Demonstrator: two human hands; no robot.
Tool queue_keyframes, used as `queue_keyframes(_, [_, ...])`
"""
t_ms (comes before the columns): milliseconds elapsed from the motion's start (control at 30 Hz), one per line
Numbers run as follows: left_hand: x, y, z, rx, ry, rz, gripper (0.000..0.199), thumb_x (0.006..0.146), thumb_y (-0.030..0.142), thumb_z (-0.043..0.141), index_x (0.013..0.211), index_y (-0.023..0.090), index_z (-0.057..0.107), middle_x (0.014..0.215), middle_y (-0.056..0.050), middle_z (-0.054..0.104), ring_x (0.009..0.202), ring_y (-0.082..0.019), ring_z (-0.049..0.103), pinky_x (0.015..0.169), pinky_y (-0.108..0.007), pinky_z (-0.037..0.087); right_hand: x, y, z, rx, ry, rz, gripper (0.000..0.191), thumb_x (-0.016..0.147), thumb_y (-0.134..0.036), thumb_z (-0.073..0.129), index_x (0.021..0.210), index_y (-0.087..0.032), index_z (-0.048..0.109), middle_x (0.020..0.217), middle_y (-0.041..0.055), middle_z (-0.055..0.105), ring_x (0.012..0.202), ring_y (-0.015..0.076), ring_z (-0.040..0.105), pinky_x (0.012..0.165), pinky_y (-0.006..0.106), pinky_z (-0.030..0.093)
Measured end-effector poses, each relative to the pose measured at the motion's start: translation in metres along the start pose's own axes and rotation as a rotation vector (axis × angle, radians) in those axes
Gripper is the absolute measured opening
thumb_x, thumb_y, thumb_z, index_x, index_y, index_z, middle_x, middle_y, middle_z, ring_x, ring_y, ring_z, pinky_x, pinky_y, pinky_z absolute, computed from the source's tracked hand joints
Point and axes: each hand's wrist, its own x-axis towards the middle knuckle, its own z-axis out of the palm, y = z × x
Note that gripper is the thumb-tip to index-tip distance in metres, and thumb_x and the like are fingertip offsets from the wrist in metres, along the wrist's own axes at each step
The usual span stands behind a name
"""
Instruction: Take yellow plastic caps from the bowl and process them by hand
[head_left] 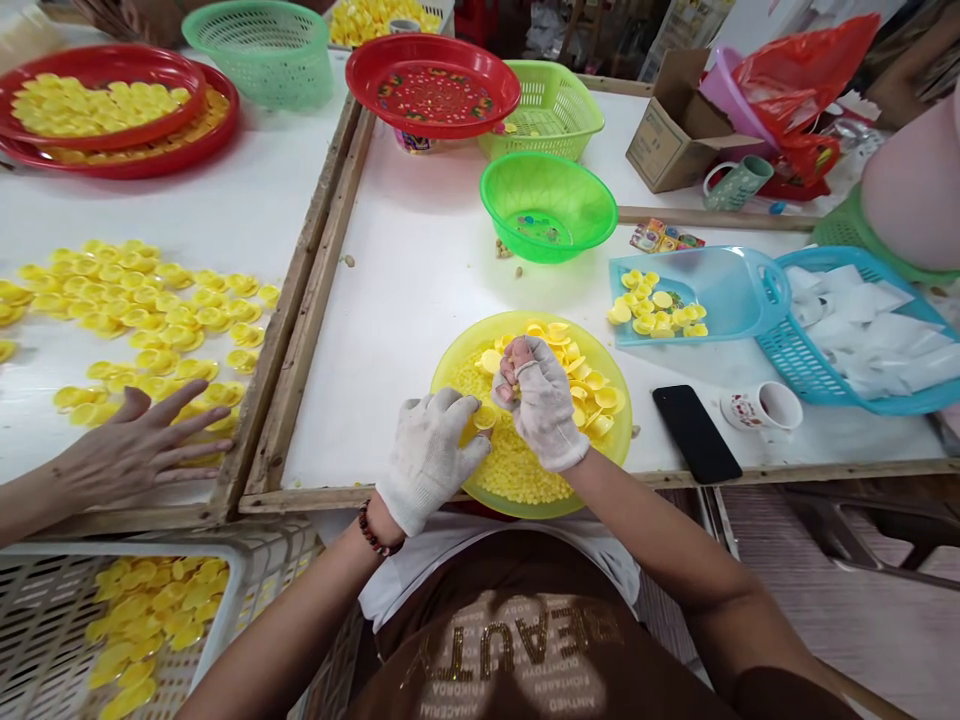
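Note:
Over a yellow bowl [442, 375] at the table's front edge, both my hands wear white gloves. My left hand [431, 450] pinches a small yellow plastic cup [486, 416] between thumb and fingers. Close to it, my right hand [538, 400] is closed, its bare fingertips pressed together; what they hold is hidden. Tiny yellow beads [525, 468] fill the near part of the bowl. More small yellow cups [596, 392] lie heaped along its right side, beside my right hand.
Another person's hand [150, 445] rests over yellow pieces on the left table. A wooden strip [296, 330] divides the tables. Around my bowl stand a green bowl [551, 200], blue scoop [731, 290], phone [696, 432], cup [761, 408] and blue basket [862, 398].

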Motion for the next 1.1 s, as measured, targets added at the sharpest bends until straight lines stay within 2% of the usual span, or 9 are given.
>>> queue_keyframes(100, [0.003,0.001,-0.001,-0.035,-0.038,0.027,0.023,0.088,0.030,0.063,0.109,0.020,0.068,0.106,-0.008,0.067,0.093,-0.026,0.064,0.085,-0.041,0.042,-0.003,-0.001,-0.002,-0.021,-0.018,0.005,0.034,0.089,-0.051,0.068,0.085,-0.024,0.048,0.069,-0.0071,0.040,0.052,0.0062,0.040,0.048,0.021,0.033])
queue_keyframes(333, [0.012,0.007,0.001,-0.027,-0.103,0.021,0.025,0.086,0.039,0.068,0.099,0.018,0.067,0.100,-0.008,0.067,0.093,-0.028,0.064,0.083,-0.040,0.042,0.000,0.016,-0.005,-0.039,0.003,-0.053,0.030,0.091,-0.048,0.064,0.085,-0.024,0.048,0.072,-0.0059,0.042,0.057,0.0075,0.047,0.056,0.023,0.041])
queue_keyframes(500, [0.011,0.007,0.001,-0.049,-0.076,0.015,0.024,0.086,0.040,0.069,0.098,0.019,0.068,0.099,-0.007,0.067,0.091,-0.026,0.064,0.082,-0.040,0.042,0.000,0.004,-0.010,-0.024,0.049,0.015,0.029,0.089,-0.047,0.064,0.083,-0.025,0.046,0.073,-0.0054,0.040,0.058,0.0091,0.044,0.056,0.025,0.042])
queue_keyframes(633, [0.011,0.006,0.002,-0.048,-0.061,0.021,0.025,0.088,0.040,0.067,0.101,0.019,0.067,0.099,-0.008,0.067,0.091,-0.026,0.064,0.082,-0.040,0.042,-0.003,-0.007,-0.014,-0.059,0.026,0.051,0.029,0.090,-0.048,0.064,0.083,-0.025,0.047,0.072,-0.0055,0.040,0.053,0.0081,0.036,0.048,0.023,0.032])
queue_keyframes(733, [0.011,0.006,0.002,-0.056,-0.042,0.029,0.022,0.088,0.037,0.066,0.101,0.019,0.066,0.101,-0.008,0.067,0.091,-0.026,0.064,0.084,-0.040,0.043,-0.009,-0.012,-0.023,-0.282,-0.080,0.026,0.026,0.094,-0.045,0.061,0.083,-0.024,0.051,0.069,-0.0059,0.039,0.051,0.0077,0.032,0.046,0.024,0.028])
queue_keyframes(833, [0.012,0.006,0.000,-0.064,-0.036,0.020,0.022,0.086,0.036,0.068,0.099,0.018,0.065,0.099,-0.007,0.067,0.090,-0.026,0.064,0.084,-0.041,0.043,-0.015,-0.014,-0.034,-0.636,-0.217,-0.097,0.022,0.097,-0.039,0.059,0.083,-0.022,0.058,0.071,-0.0036,0.050,0.062,0.0103,0.046,0.059,0.026,0.041])
queue_keyframes(933, [0.013,0.007,-0.001,-0.071,-0.037,0.010,0.021,0.084,0.035,0.068,0.096,0.018,0.065,0.095,-0.007,0.067,0.088,-0.026,0.064,0.082,-0.041,0.044,-0.020,-0.016,-0.043,-0.855,-0.353,-0.181,0.015,0.097,-0.034,0.058,0.096,-0.022,0.066,0.089,0.0008,0.067,0.082,0.0152,0.061,0.077,0.031,0.049])
queue_keyframes(1033, [0.013,0.008,-0.001,-0.099,-0.020,0.017,0.021,0.084,0.035,0.068,0.096,0.018,0.065,0.095,-0.007,0.067,0.088,-0.026,0.064,0.082,-0.040,0.045,-0.022,-0.021,-0.050,-0.916,-0.341,-0.195,0.018,0.097,-0.033,0.056,0.106,-0.022,0.067,0.101,0.0030,0.072,0.092,0.0182,0.065,0.084,0.034,0.050])
queue_keyframes(1100, [0.012,0.006,-0.004,-0.117,-0.008,0.025,0.021,0.085,0.035,0.068,0.096,0.018,0.064,0.096,-0.006,0.068,0.089,-0.025,0.064,0.083,-0.040,0.045,-0.023,-0.026,-0.052,-0.963,-0.290,-0.199,0.019,0.100,-0.034,0.053,0.100,-0.021,0.067,0.095,0.0023,0.070,0.087,0.0172,0.063,0.080,0.032,0.048])
